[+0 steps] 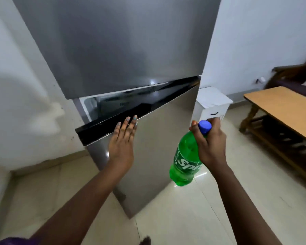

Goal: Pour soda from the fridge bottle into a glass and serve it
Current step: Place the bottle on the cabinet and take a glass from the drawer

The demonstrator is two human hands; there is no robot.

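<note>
A green soda bottle (185, 160) with a blue cap hangs by its neck from my right hand (210, 144), to the right of the fridge. The grey fridge (124, 43) stands straight ahead. Its lower door (152, 156) is ajar by a narrow gap, with a dark strip along its top edge. My left hand (122, 140) lies flat on that door near its top, fingers spread. No glass is in view.
A wooden table (281, 110) with a lower shelf stands at the right, a dark sofa (293, 76) behind it. A small white cabinet (212, 105) sits by the fridge. White walls flank the fridge; pale floor tiles lie below.
</note>
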